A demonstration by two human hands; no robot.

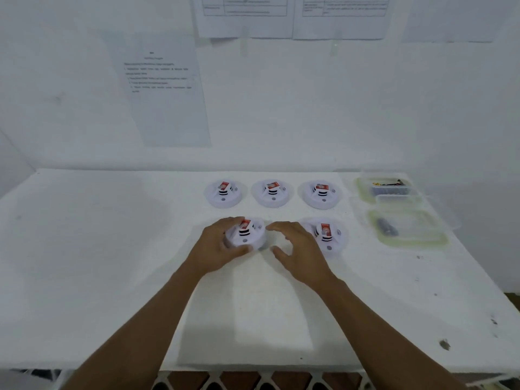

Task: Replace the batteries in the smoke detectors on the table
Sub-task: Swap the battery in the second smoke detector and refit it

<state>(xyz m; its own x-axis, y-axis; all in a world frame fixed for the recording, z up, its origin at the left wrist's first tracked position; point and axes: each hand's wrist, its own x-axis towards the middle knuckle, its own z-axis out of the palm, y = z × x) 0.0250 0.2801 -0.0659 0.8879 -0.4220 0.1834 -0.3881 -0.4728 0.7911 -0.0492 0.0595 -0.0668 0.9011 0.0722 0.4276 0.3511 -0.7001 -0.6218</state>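
Several round white smoke detectors with red labels lie on the white table [112, 249]. Three form a back row: left [223, 194], middle [272, 193], right [320, 194]. In the front row, my left hand [218, 244] grips the left side of the front-left detector [246, 235], with fingers over its top edge and thumb at its front. My right hand [298, 249] hovers just right of it, fingers spread and curved, holding nothing. The front-right detector [326, 235] lies behind my right hand, partly hidden by it.
Two clear plastic containers stand at the table's right: the far one [385, 187] holds small dark and yellow items, the near one [408, 229] holds a dark item. Printed sheets [166, 94] hang on the wall. The table's front edge runs below my forearms.
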